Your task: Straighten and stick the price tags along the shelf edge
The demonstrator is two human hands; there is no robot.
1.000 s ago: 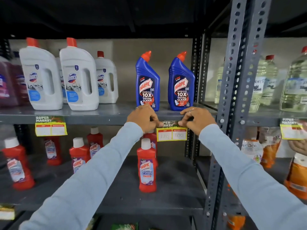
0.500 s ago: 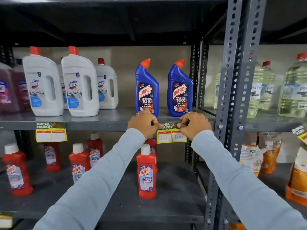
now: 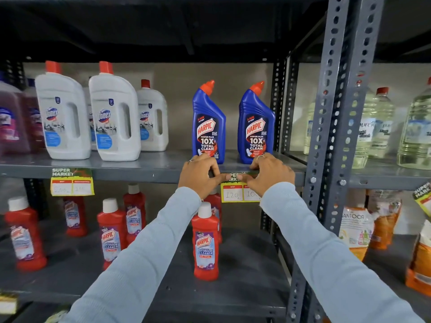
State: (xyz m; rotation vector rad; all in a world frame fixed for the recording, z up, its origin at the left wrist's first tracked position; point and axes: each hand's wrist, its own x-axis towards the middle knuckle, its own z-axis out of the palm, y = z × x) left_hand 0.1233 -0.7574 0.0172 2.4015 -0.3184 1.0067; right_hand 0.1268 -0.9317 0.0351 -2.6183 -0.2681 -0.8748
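Observation:
A yellow and green price tag (image 3: 234,193) hangs level from the grey shelf edge (image 3: 140,172) under two blue Harpic bottles (image 3: 208,127). My left hand (image 3: 200,174) presses its thumb on the tag's top left. On the tag's top right lies my right hand (image 3: 268,174), its thumb flat on the green strip and its wrist hiding part of the "100" box. A second tag (image 3: 72,183) sits straight on the same edge further left. At the right margin a third tag (image 3: 423,198) hangs tilted.
White Domex jugs (image 3: 112,117) stand left on the upper shelf. Red Harpic bottles (image 3: 205,243) stand on the shelf below, one right beneath my left forearm. A perforated grey upright (image 3: 331,136) divides this bay from clear bottles (image 3: 373,127) and orange pouches (image 3: 359,229).
My thumbs have slid inward along the tag's top strip, closer together. The view has tilted up slightly, so the shelves sit lower in the frame.

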